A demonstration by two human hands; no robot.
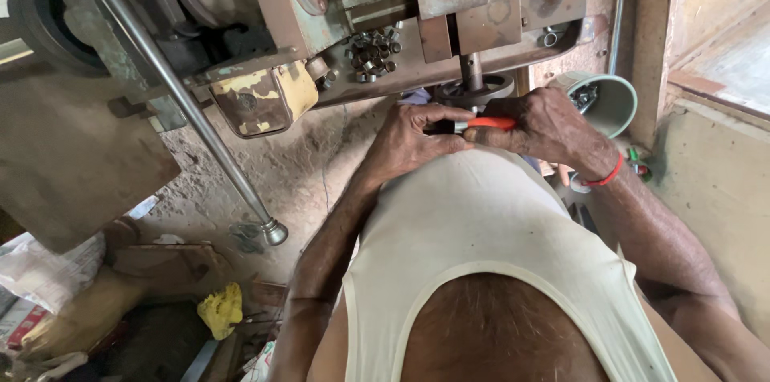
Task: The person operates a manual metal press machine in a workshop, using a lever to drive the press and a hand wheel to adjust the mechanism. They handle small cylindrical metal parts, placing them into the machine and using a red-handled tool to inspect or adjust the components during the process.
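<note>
From the head camera I look straight down over my chest at both hands, which meet just below the old machine (pixel 361 5). My left hand (pixel 409 141) is curled tight, fingers folded around the dark end of a small orange-handled tool (pixel 491 123). My right hand (pixel 545 127) closes over the orange part from the other side, thumb and fingers pinching it, so the tool lies level between the two hands with only a short orange strip showing. A red band (pixel 605 176) sits on the right wrist. Directly above the tool a dark round part (pixel 473 90) hangs under the machine's vertical spindle. A heap of small metal rings (pixel 373 53) rests on the machine's ledge. A long steel lever (pixel 200 121) slants down to the left. A grey-green cup (pixel 605 101) stands just beyond my right hand.
</note>
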